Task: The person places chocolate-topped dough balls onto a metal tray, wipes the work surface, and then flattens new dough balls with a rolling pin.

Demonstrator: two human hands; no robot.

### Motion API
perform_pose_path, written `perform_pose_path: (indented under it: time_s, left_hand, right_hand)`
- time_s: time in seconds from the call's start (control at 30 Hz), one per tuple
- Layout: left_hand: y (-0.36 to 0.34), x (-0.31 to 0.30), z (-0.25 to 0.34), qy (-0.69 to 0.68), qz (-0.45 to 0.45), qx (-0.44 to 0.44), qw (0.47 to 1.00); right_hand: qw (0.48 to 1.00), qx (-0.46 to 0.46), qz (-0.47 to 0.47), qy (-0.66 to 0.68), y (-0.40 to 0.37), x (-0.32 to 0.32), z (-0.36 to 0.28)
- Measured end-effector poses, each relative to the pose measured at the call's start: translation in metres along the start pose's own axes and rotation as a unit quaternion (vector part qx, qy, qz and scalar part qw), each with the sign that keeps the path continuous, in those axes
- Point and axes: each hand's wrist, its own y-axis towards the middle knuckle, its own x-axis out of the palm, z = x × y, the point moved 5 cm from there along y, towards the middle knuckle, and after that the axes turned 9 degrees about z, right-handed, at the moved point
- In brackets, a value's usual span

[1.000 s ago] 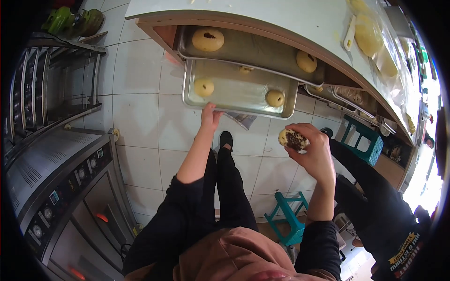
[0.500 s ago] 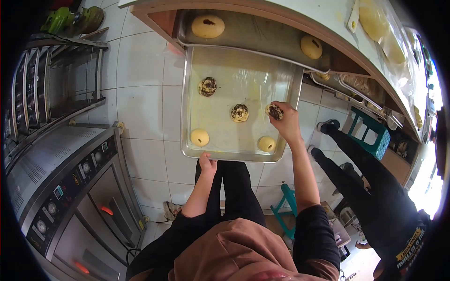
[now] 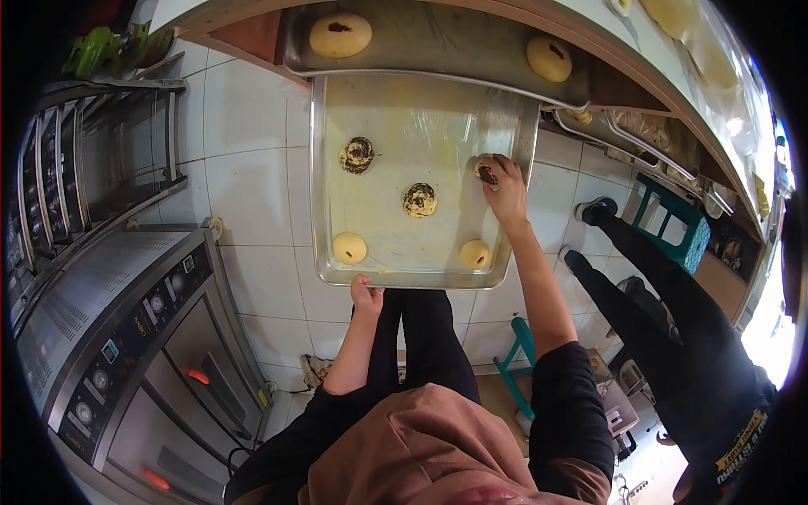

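A shallow metal baking tray [image 3: 459, 139] sticks out from under the counter, and my left hand [image 3: 366, 295] is closed on its near rim. My right hand [image 3: 507, 195] is inside the tray by the right wall, fingers around a chocolate-streaked dough ball [image 3: 484, 173]. Its far side is partly covered by my fingers. Two similar streaked dough balls lie in the tray, one at the left [image 3: 356, 156] and one in the middle [image 3: 419, 200]. Plain yellow dough balls with a dark mark sit in the near left [image 3: 349, 248] and near right [image 3: 475, 254] corners.
Another tray [image 3: 438, 55] with two larger buns sits on the shelf beyond. An oven [image 3: 160, 328] stands at the left below a metal rack [image 3: 80, 168]. To the right are a person in dark clothes [image 3: 648, 311] and green stools [image 3: 686, 231].
My right hand has moved forward along the tray's right side with the streaked dough ball. The tray has shifted slightly left in view; my left hand stays on its rim.
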Motion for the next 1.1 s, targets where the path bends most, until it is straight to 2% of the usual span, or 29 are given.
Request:
perform_pose_path:
  time_s: [0.1,0.2,0.3,0.4,0.47,0.5,0.6,0.67,0.7,0.73,0.8,0.87,0.9,1.0,1.1]
  left_hand:
    - [-0.003,0.001,0.001,0.002,0.025,-0.001,1.000]
    - [-0.007,0.004,0.000,-0.001,0.043,-0.009,0.999]
    - [-0.004,0.003,0.000,-0.006,0.035,-0.003,0.999]
    - [-0.004,0.005,0.000,0.017,0.012,0.000,1.000]
    - [-0.006,0.004,-0.001,0.009,0.018,0.001,1.000]
    - [-0.004,0.007,-0.001,0.001,0.016,0.004,1.000]
    - [-0.003,0.012,-0.004,-0.039,0.008,-0.006,0.999]
    - [-0.001,0.016,-0.004,-0.065,-0.029,-0.001,0.997]
    - [0.001,0.017,-0.004,-0.080,-0.052,-0.005,0.995]
    - [0.003,0.024,-0.003,-0.097,-0.077,-0.008,0.992]
    - [-0.005,0.040,0.003,-0.098,-0.067,-0.018,0.993]
    - [0.009,0.042,0.002,-0.087,-0.038,-0.045,0.994]
    - [0.014,0.044,0.002,-0.092,-0.050,-0.043,0.994]
    - [0.019,0.040,-0.005,-0.103,-0.071,-0.052,0.991]
    - [0.009,0.039,0.003,-0.103,-0.053,-0.059,0.992]
  right_hand:
    - [0.999,0.002,-0.027,-0.033,0.007,0.007,0.001]
    - [0.998,0.042,-0.051,0.015,0.011,0.004,-0.002]
    - [0.997,0.037,0.050,0.054,0.003,-0.006,-0.007]
    - [0.999,-0.027,-0.003,-0.038,-0.005,0.006,-0.001]
    - [0.999,-0.022,0.029,-0.024,-0.007,-0.004,-0.005]
    - [0.998,-0.024,0.049,-0.016,-0.003,-0.013,-0.010]
    - [0.977,-0.016,0.152,0.147,0.005,-0.065,-0.033]
    - [0.964,0.001,0.135,0.229,0.013,-0.115,-0.061]
    - [0.959,-0.036,0.150,0.238,0.021,-0.151,-0.088]
    - [0.952,-0.076,0.164,0.247,0.033,-0.186,-0.116]
    - [0.936,-0.148,0.174,0.268,0.060,-0.244,-0.156]
    - [0.938,-0.105,0.150,0.294,0.100,-0.283,-0.193]
    - [0.939,-0.124,0.145,0.285,0.126,-0.298,-0.219]
    - [0.947,-0.186,0.122,0.233,0.212,-0.302,-0.277]
    - [0.969,-0.201,0.118,0.085,0.289,-0.276,-0.304]
